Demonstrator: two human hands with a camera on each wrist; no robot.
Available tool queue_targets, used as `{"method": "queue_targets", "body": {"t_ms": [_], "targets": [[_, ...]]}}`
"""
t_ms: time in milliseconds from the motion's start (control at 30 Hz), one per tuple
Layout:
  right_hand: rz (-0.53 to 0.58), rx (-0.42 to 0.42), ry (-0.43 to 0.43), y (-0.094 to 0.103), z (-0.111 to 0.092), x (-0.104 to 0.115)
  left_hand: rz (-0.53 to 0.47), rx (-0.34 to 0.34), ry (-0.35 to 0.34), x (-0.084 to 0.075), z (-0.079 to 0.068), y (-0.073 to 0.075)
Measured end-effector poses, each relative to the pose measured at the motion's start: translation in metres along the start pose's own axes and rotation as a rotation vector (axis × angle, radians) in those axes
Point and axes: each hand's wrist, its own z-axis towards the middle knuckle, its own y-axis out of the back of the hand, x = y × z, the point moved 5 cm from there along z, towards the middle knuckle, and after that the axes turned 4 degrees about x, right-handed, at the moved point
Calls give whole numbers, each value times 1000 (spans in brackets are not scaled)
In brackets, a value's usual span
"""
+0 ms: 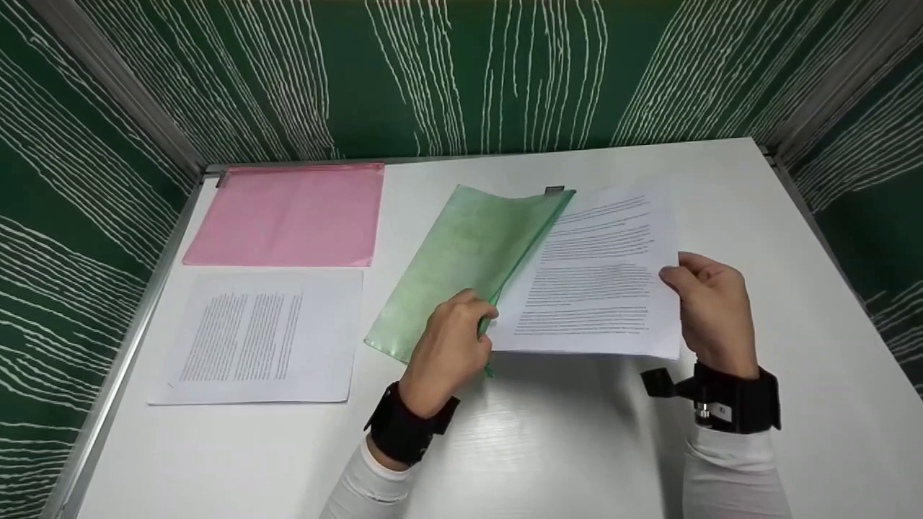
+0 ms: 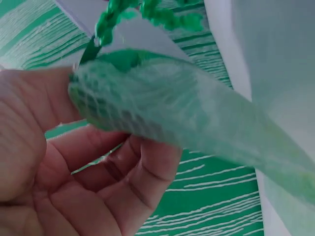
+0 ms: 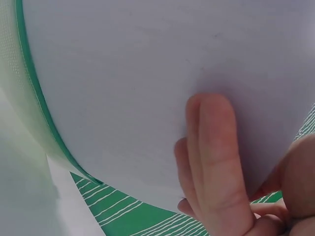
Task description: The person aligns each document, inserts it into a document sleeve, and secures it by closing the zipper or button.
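A translucent green zip document pouch [image 1: 461, 245] lies tilted near the middle of the white table. My left hand [image 1: 451, 339] pinches the near corner of its opening edge; in the left wrist view the pouch corner [image 2: 133, 103] is between thumb and fingers, with a green cord [image 2: 128, 19] hanging there. Printed paper sheets [image 1: 595, 288] extend from the pouch's open side, their left part hidden inside it. My right hand [image 1: 717, 310] holds the sheets' right edge, thumb on top. In the right wrist view its fingers [image 3: 216, 147] lie along the paper's underside.
A pink zip pouch [image 1: 288, 216] lies flat at the table's back left. Nearer, a stack of printed paper [image 1: 317, 346] lies beside the green pouch. Green walls with white lines [image 1: 469, 79] bound the table at the back and sides.
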Motion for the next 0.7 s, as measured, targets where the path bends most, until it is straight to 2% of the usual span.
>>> {"method": "queue_targets", "body": {"t_ms": [200, 400, 500, 600, 700], "targets": [[-83, 63, 11, -9, 0, 0, 44, -81, -18, -3, 0, -2], [-128, 168, 3, -24, 4, -5, 114, -195, -110, -7, 1, -3], [-155, 232, -14, -31, 5, -10, 147, -227, -153, -8, 1, -4], [-165, 276, -34, -35, 7, -15, 140, -231, -144, -7, 2, -4], [-153, 300, -49, -38, 8, -19, 97, -221, -91, -4, 3, -5]]}}
